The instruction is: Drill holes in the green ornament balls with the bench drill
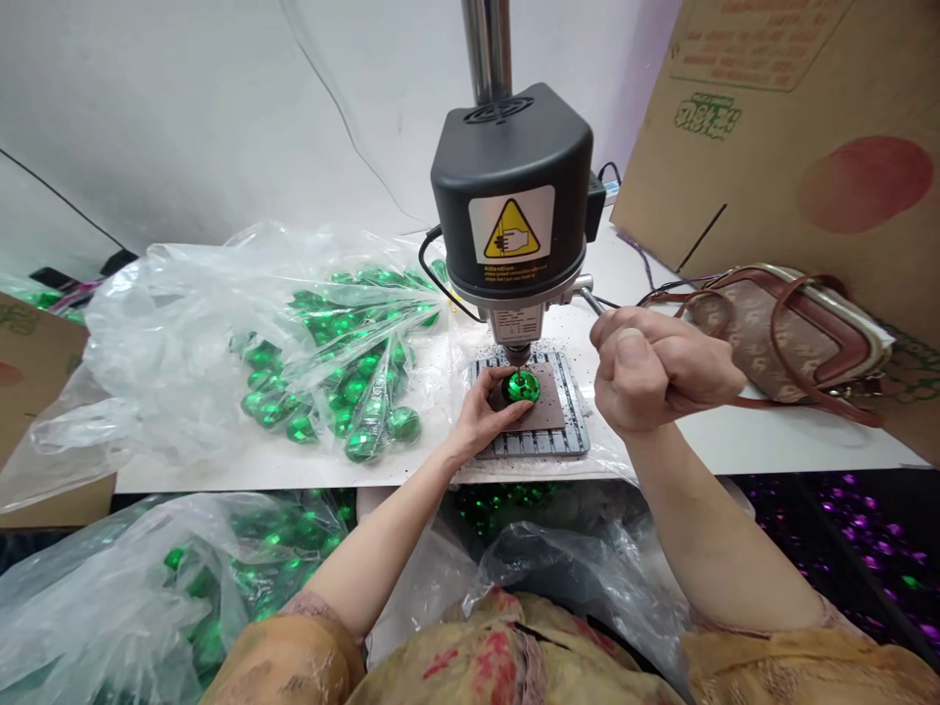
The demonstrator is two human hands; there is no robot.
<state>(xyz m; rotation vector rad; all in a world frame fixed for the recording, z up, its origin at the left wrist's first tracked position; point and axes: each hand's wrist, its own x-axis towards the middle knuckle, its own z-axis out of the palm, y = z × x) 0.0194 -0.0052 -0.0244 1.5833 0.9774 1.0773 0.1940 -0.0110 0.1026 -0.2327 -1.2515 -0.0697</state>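
Observation:
A shiny green faceted ball (526,388) sits on a brown board (549,411) under the chuck of a black drill press (514,157). My left hand (491,409) grips the ball from its left side, thumb in front and fingers behind. The drill tip reaches down to the top of the ball; whether it has entered cannot be made out. My right hand (646,367) is closed in a fist around the feed lever (589,297) at the right of the machine. Beneath the board lies the slotted metal base (577,431), strewn with dark specks.
Left of the machine, a clear plastic bag (183,333) spills several green balls (367,392) over the white table (433,460). To the right are a patterned handbag (778,323) and a large cardboard box (778,147). More bagged green balls (212,587) lie below the table edge.

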